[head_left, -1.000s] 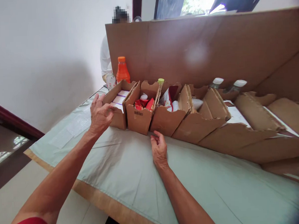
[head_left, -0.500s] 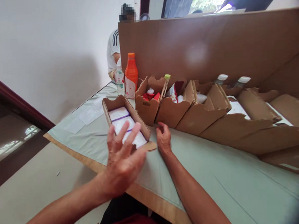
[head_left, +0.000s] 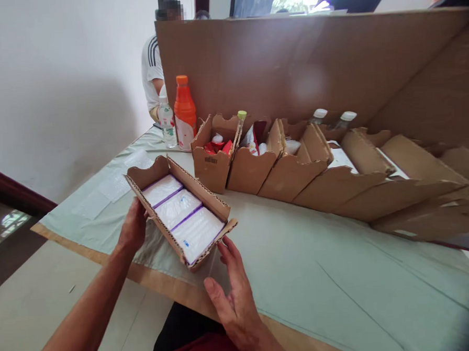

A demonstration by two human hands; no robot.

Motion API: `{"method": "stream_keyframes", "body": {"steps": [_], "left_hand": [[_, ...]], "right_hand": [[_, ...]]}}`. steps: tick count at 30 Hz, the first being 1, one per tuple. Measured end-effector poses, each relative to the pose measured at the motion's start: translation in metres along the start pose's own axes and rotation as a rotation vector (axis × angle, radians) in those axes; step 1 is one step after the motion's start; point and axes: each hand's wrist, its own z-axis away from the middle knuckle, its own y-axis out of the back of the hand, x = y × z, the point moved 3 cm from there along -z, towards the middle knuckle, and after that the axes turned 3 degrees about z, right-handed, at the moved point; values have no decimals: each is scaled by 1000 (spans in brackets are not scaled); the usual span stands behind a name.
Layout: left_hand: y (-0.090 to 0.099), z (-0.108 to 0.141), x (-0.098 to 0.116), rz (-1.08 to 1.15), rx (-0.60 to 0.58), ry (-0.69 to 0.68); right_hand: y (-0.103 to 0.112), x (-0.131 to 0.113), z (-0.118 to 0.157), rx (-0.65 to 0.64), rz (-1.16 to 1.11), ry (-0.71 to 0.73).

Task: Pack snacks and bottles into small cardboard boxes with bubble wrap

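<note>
Head view: From far off I looked down on two bare hands, with a small cardboard box [head_left: 204, 194] between them.
Left hand: The left hand [head_left: 134, 228] had hold of the box by its left side. Its fingers were curled in under the box, so I could not see the tips.
Right hand: The right hand [head_left: 237, 301] was spread wide, palm turned to the box, with the thumb well away from the fingers. I saw nothing in its grip. Its fingertips were right by the near end of the box, but I could not tell if they touched.
Small box: It sat slantwise, just right of the left hand and just past the right hand's fingertips.
White packs: Three white packs [head_left: 179, 210] with purple edges lay in a line inside it.
Big row: A row of cardboard boxes [head_left: 213, 174] began past the right hand and ran off to its right. Red packets [head_left: 227, 147] poked up in the first one.
Bottles: An orange bottle [head_left: 184, 107] and a clear bottle [head_left: 166, 124] stood upright, well past the left hand.
Sheets: Thin see-through sheets [head_left: 113, 187] lay on the pale green cloth [head_left: 285, 235], past the left hand and a bit left.
</note>
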Motion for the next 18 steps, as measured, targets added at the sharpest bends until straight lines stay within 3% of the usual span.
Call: {"method": "stream_keyframes", "body": {"steps": [3, 7, 10, 12, 14, 18], "left_hand": [[-33, 36, -10, 83, -16, 27], [-92, 69, -11, 133, -116, 3], [-142, 76, -6, 148, -286, -28], [-163, 75, -4, 121, -398, -19], [-166, 72, -6, 69, -431, 7], [-138, 54, -18, -47, -366, 59]], "right_hand": [[14, 0, -10, 104, -37, 45], [84, 18, -49, 299, -50, 48], [137, 46, -71, 438, 64, -14], [158, 69, -76, 460, 169, -104], [165, 90, -71, 405, 224, -189], [159, 112, -54, 343, 211, -210]]}}
